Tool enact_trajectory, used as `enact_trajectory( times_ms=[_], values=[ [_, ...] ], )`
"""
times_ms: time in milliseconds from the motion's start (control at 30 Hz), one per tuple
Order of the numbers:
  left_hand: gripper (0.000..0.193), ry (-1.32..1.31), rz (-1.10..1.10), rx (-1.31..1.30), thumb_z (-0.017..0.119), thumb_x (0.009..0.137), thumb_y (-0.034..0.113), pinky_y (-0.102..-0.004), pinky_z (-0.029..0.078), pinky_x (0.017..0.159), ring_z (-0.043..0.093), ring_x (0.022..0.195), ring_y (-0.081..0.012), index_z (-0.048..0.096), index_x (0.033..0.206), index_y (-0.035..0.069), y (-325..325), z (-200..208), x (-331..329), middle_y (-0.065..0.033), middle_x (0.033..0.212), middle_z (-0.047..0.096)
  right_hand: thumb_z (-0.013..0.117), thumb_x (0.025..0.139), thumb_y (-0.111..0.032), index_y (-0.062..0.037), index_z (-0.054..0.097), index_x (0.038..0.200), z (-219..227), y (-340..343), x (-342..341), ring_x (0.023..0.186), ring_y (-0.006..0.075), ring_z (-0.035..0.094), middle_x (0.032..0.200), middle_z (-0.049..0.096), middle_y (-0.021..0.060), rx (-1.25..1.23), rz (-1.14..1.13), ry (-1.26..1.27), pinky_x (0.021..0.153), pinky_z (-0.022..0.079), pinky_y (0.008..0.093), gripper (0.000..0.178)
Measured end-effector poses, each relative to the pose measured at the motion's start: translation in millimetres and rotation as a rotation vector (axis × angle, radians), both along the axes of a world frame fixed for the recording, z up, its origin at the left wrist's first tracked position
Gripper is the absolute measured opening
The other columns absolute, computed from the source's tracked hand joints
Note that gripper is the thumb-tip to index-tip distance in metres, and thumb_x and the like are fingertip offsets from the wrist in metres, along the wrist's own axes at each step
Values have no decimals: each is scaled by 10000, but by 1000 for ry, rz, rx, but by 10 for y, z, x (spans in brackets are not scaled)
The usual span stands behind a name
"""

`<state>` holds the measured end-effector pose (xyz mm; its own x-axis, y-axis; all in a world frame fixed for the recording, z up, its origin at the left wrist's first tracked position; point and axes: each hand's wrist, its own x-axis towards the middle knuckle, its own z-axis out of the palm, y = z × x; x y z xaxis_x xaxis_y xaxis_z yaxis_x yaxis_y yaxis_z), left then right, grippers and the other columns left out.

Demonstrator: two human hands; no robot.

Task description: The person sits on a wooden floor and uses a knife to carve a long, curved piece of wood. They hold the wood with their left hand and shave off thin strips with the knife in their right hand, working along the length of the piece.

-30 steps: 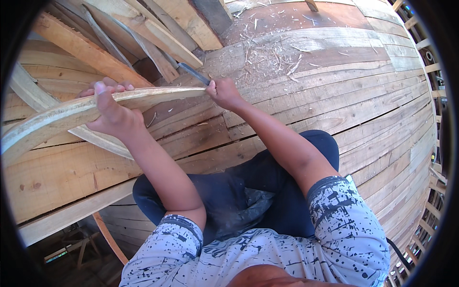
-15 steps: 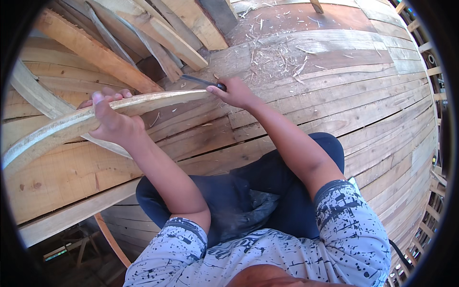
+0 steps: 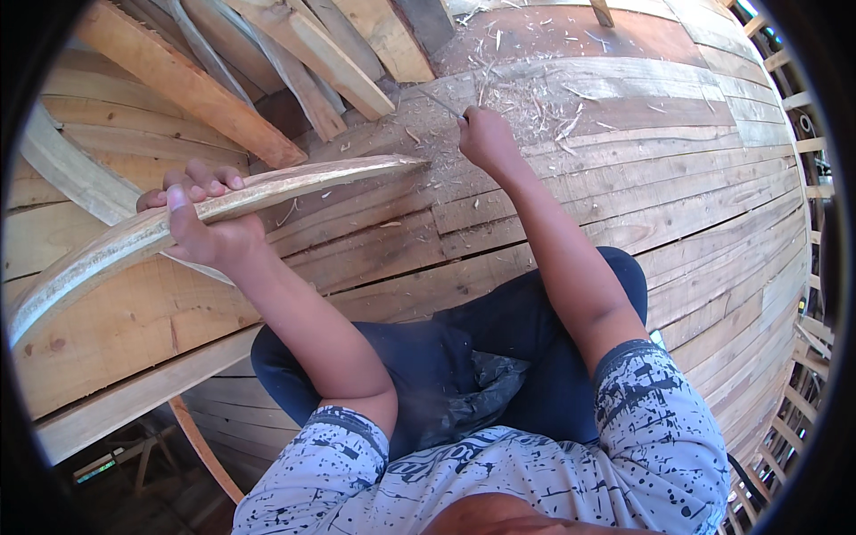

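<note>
Head cam: L hand [image 3: 218, 237] is wrapped around the curved plank [image 3: 321, 175], which is across front-left, above the floor [image 3: 571, 201]. R hand [image 3: 492, 145] is a tight fist w/ blade [image 3: 441, 104] coming out, near plank's R tip but apart. Shavings [image 3: 567, 123] lie beyond.

A: What sort of place was it?
B: Woodwkg area, wkshop or bldg site, couldn't tell which.
A: What showed that?
B: Pale shavings [image 3: 544, 116] lay over pt. of the plank floor [image 3: 664, 205], & rough boards [image 3: 334, 67] were bunched upper L.
A: Anything else?
B: Yep, open timber framing [image 3: 796, 406] ran along the R edge, plus a curved wood pc. [image 3: 308, 182] & a thin bladed tool [image 3: 441, 102] were both there
</note>
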<state>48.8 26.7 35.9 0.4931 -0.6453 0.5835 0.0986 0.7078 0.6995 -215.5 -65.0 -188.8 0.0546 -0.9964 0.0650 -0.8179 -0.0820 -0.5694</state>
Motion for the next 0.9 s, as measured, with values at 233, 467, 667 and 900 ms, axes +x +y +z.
enact_trajectory(
  times_ms=[233, 467, 667, 900],
  values=[
    [238, -200, -658, -245, 621, 821, 123, -291, 479, 592, 522, 696, -137, 498, 1024, 124, 8, -50, 259, -24, 778, 535, 739, 827, -436, 7, 631, 1165, 287, 161, 67, 1102, 388, 598, 1109, 645, 222, -9, 496, -290, 959, 477, 450, 568],
    [246, -266, -733, -250, 598, 801, 150, -287, 464, 626, 511, 714, -136, 520, 1030, 111, 0, -21, 242, -24, 784, 534, 705, 820, -560, 28, 612, 1167, 240, 372, 369, 1077, 407, 612, 1115, 646, 246, -84, 542, -284, 930, 485, 474, 689],
    [183, -103, -355, -111, 622, 822, 121, -300, 485, 559, 504, 646, -136, 537, 982, 143, 34, 7, 77, -14, 723, 503, 525, 994, -322, 21, 590, 1204, 105, 537, 627, 966, 449, 631, 1041, 655, 276, -109, 440, -380, 841, 507, 495, 408],
    [195, -2, -42, -43, 638, 810, 71, -298, 489, 471, 522, 561, -125, 553, 960, 161, 5, 42, -195, -8, 634, 485, 490, 1017, -315, 0, 604, 1186, -17, 478, 573, 933, 443, 640, 1023, 669, 251, -99, 448, -425, 806, 514, 494, 376]
  ],
)
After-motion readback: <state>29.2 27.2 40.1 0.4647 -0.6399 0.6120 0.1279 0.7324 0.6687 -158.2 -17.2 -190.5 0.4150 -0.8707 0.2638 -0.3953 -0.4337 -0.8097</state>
